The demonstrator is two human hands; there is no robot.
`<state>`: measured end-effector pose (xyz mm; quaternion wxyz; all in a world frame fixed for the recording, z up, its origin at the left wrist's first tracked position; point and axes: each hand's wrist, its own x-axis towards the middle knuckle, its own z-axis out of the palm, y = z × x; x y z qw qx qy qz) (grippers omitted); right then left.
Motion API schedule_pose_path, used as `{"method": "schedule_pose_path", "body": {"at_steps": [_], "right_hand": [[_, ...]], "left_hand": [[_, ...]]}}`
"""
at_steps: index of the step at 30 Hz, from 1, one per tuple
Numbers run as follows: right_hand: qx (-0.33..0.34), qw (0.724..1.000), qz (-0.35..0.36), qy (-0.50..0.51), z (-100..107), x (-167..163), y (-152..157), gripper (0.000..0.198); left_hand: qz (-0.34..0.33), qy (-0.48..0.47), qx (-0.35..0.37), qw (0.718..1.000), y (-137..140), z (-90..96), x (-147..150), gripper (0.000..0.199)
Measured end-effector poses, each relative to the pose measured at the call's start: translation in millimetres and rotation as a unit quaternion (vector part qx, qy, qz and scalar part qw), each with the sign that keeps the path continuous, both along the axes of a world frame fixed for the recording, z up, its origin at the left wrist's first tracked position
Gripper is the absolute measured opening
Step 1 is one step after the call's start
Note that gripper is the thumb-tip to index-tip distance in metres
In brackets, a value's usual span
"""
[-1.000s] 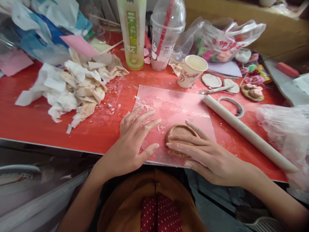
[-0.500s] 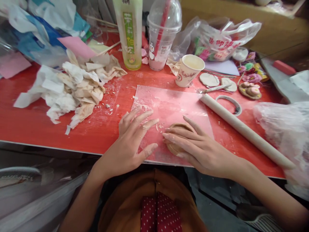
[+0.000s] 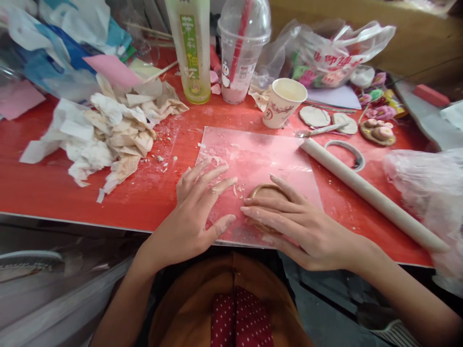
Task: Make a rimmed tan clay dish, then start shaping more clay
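Note:
A round piece of brown clay (image 3: 269,191) with a raised rim lies on a clear plastic sheet (image 3: 253,149) near the table's front edge. My right hand (image 3: 300,219) rests over it with fingers stretched out, covering much of its middle and right side. To the left, my left hand (image 3: 200,207) is spread, its fingertips on or just above the sheet, holding nothing. Pale residue coats the fingers, and small clay scraps (image 3: 237,190) lie between the two hands.
Crumpled tissues (image 3: 119,130) heap at left. A bottle (image 3: 191,58), a domed plastic cup (image 3: 240,62) and a paper cup (image 3: 285,103) stand behind the sheet. At right are a long roller (image 3: 372,193), a tape ring (image 3: 347,149), pale clay discs (image 3: 314,117) and a plastic bag (image 3: 427,183).
My right hand has shifted slightly over the clay, uncovering a bit more of its upper rim. My left hand stays nearly still. The view has moved a little.

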<state>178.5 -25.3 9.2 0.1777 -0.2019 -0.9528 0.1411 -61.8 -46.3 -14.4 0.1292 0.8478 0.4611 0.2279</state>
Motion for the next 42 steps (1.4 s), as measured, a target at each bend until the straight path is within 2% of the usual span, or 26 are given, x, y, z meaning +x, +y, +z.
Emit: {"method": "schedule_pose_path", "body": {"at_steps": [3,9,15,20,26,32,39,42], "right_hand": [[-0.007,1.000,0.014,0.026,-0.3,1.0,-0.6,0.037],[0.011,0.999,-0.030,-0.011,-4.6,-0.5,1.1,0.040],[-0.027,0.999,0.024,0.011,0.4,2.0,-1.3,0.044],[-0.008,1.000,-0.029,-0.006,-4.2,0.2,1.4,0.043],[-0.040,0.999,0.021,0.006,-0.6,3.9,-1.1,0.051],[0.001,0.998,-0.050,-0.024,-8.6,3.7,5.6,0.053],[-0.024,0.999,0.022,-0.034,-3.5,7.7,-1.6,0.050],[0.002,0.999,-0.037,-0.030,-8.4,9.3,-0.6,0.050]], "left_hand": [[-0.001,0.001,0.001,1.000,0.2,0.4,0.5,0.048],[-0.003,0.003,0.006,1.000,0.5,0.5,0.6,0.048],[-0.003,0.003,0.007,1.000,0.8,0.0,0.3,0.048],[-0.003,0.005,0.009,1.000,1.1,-0.1,0.8,0.048],[-0.005,0.004,0.008,1.000,0.5,-0.3,0.8,0.048],[-0.003,0.005,0.009,1.000,0.0,0.6,-0.1,0.048],[0.001,0.008,0.009,1.000,-0.2,1.2,0.2,0.045],[0.002,0.009,0.009,1.000,-0.3,1.3,0.7,0.046]]}}
